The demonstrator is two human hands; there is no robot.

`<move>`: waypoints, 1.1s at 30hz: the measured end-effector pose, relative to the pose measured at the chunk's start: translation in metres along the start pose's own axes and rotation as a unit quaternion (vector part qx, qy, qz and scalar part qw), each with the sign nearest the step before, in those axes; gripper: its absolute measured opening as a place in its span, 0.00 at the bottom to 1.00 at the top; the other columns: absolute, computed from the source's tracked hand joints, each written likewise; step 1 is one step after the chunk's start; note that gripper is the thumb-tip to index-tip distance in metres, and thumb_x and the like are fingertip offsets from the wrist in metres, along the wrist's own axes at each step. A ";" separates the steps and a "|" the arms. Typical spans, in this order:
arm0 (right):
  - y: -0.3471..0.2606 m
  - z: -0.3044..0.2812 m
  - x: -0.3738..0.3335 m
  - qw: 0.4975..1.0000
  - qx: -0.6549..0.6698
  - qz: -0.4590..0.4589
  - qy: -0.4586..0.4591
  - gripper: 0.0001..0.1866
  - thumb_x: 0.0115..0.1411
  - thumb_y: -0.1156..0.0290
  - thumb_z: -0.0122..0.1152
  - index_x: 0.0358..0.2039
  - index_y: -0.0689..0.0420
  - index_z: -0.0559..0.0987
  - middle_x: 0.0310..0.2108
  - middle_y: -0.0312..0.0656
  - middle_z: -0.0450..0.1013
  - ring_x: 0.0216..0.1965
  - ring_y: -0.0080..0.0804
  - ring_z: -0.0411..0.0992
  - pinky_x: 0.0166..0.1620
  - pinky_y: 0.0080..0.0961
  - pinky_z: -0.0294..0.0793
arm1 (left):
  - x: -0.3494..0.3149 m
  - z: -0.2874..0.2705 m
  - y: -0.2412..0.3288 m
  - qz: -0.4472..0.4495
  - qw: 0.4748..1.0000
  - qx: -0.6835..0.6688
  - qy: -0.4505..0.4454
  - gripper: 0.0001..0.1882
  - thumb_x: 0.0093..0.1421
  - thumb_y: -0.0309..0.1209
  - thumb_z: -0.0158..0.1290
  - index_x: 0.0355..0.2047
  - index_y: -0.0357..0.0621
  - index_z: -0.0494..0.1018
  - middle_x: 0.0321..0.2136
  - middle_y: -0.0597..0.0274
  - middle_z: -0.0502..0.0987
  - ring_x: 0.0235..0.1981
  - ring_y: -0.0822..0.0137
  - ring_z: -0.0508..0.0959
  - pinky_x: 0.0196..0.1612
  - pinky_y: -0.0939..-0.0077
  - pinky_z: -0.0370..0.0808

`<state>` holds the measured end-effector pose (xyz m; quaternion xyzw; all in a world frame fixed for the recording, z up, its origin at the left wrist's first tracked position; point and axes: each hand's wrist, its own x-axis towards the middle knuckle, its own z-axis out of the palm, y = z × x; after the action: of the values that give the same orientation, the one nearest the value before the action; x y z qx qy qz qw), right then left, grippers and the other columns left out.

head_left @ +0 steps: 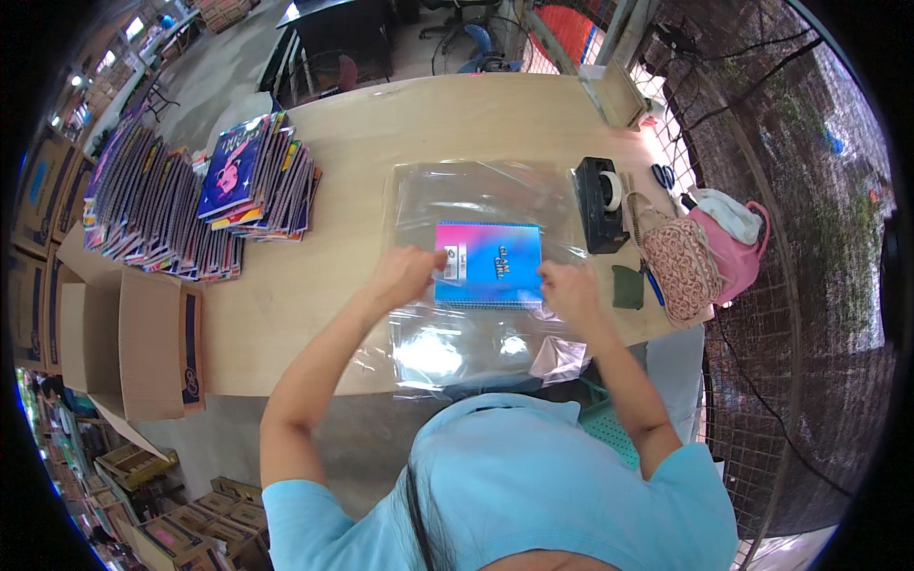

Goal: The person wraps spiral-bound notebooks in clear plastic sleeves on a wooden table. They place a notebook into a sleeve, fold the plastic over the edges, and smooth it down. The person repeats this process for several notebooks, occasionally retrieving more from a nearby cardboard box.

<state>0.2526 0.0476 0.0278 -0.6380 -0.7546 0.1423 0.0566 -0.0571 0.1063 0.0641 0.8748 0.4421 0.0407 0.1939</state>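
Note:
A spiral notebook (514, 249) with a pink-to-blue cover lies on clear plastic film (433, 195) in the middle of the table, its wire binding toward me. It has a white label (455, 264) near its left edge. My left hand (407, 276) is closed at that edge, with the thumb by the label. At the opposite edge, my right hand (571, 293) has its fingers pinched together. Glare covers the near part of the film, and a creased piece of it (558, 360) hangs by the table's front edge.
Tall piles of spiral notebooks (157, 195) stand at the left, beside an open cardboard box (152, 333). Right of the film are a black tape dispenser (598, 205), scissors (663, 176), a green cloth piece (626, 287), a patterned pouch (674, 262) and a pink bag (731, 255).

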 end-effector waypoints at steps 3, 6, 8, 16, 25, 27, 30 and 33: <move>0.061 -0.037 0.032 0.995 0.091 -0.034 -0.010 0.07 0.48 0.68 0.65 0.29 0.54 0.82 0.19 0.38 0.76 0.23 0.28 0.75 0.32 0.31 0.73 | 0.020 0.011 -0.067 -0.076 0.996 -0.034 0.018 0.15 0.52 0.28 0.53 0.42 0.46 0.72 0.27 0.56 0.79 0.33 0.53 0.79 0.40 0.55 0.71; 0.100 -0.046 0.074 0.963 0.231 -0.014 -0.136 0.07 0.47 0.70 0.68 0.27 0.58 0.81 0.20 0.38 0.76 0.23 0.25 0.75 0.26 0.24 0.74 | 0.024 -0.006 -0.037 -0.129 0.950 0.043 0.281 0.17 0.49 0.28 0.56 0.42 0.45 0.73 0.37 0.57 0.78 0.39 0.54 0.77 0.48 0.53 0.67; 0.109 -0.036 0.092 0.903 0.366 0.065 -0.215 0.09 0.47 0.72 0.70 0.27 0.62 0.81 0.20 0.37 0.75 0.23 0.22 0.75 0.23 0.19 0.74 | 0.003 0.061 0.023 0.033 0.944 0.045 0.325 0.25 0.49 0.34 0.59 0.50 0.53 0.70 0.44 0.57 0.73 0.45 0.55 0.73 0.52 0.52 0.65; 0.123 0.000 0.123 0.995 0.073 0.012 -0.063 0.10 0.50 0.66 0.67 0.29 0.60 0.80 0.22 0.44 0.76 0.26 0.37 0.76 0.29 0.30 0.76 | -0.003 0.133 0.103 -0.063 0.996 0.014 0.060 0.40 0.50 0.53 0.59 0.62 0.81 0.55 0.68 0.48 0.39 0.66 0.32 0.38 0.51 0.15 0.42; 0.027 0.066 0.202 0.962 0.072 -0.097 -0.246 0.31 0.61 0.39 0.46 0.43 0.55 0.81 0.46 0.55 0.70 0.51 0.54 0.67 0.56 0.42 0.65 | 0.001 0.123 0.099 -0.057 0.998 0.018 0.028 0.45 0.43 0.50 0.63 0.62 0.86 0.55 0.69 0.52 0.36 0.66 0.31 0.37 0.50 0.14 0.45; 0.032 0.071 0.200 0.961 0.095 -0.104 -0.237 0.35 0.61 0.36 0.41 0.42 0.55 0.81 0.48 0.56 0.68 0.53 0.56 0.64 0.56 0.45 0.62 | -0.002 0.123 0.100 -0.060 0.998 0.018 0.028 0.45 0.43 0.49 0.63 0.61 0.86 0.55 0.68 0.53 0.38 0.66 0.31 0.38 0.50 0.15 0.45; 0.033 0.071 0.201 0.959 0.108 -0.133 -0.225 0.34 0.61 0.37 0.42 0.42 0.55 0.81 0.46 0.54 0.69 0.51 0.55 0.65 0.54 0.46 0.64 | -0.004 0.121 0.101 -0.067 0.997 0.026 0.025 0.41 0.47 0.51 0.61 0.62 0.84 0.56 0.68 0.52 0.42 0.65 0.33 0.42 0.50 0.16 0.46; 0.032 0.077 0.211 0.976 0.180 -0.081 -0.091 0.24 0.59 0.47 0.51 0.39 0.55 0.82 0.45 0.49 0.71 0.50 0.53 0.66 0.52 0.45 0.66 | -0.003 0.112 0.103 -0.085 0.995 0.004 0.049 0.39 0.51 0.53 0.57 0.63 0.75 0.56 0.66 0.56 0.49 0.64 0.38 0.48 0.51 0.19 0.47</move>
<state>0.2247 0.2483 -0.0756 -0.5387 -0.7676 0.3281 0.1133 0.0462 0.0154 -0.0004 0.8315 0.5244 0.0655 0.1712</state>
